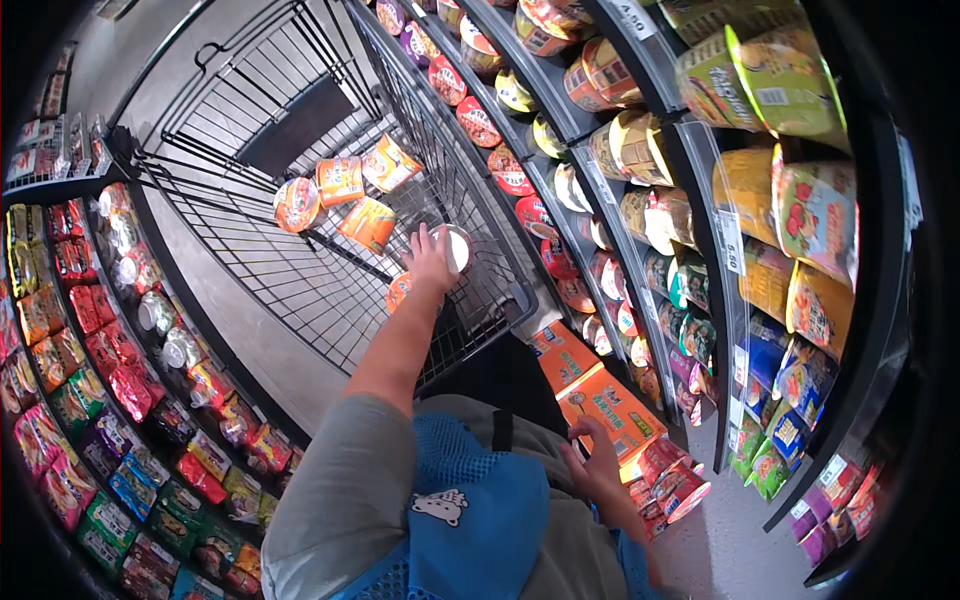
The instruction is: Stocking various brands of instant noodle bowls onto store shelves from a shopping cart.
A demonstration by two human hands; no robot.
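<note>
Inside the shopping cart (305,225), my left hand (432,262) grips a round tub (459,250) with a white end, low over the wire bottom. Part of the tub is hidden behind my fingers. Beyond the hand lie an orange noodle bowl (297,205) and several orange packets, one of them a packet (368,224) closest to my fingers. Another orange item (398,291) is partly covered by my forearm. My right hand (594,456) hangs by my side with its fingers loosely bent and apart, near an orange carton (612,418), and holds nothing.
Shelves of noodle cups and bowls (635,148) rise along the right, close to the cart. Red packs (668,490) stand on the floor by the carton. On the left, another shelf (130,380) carries bagged goods. A blue mesh bag (480,500) hangs on my front.
</note>
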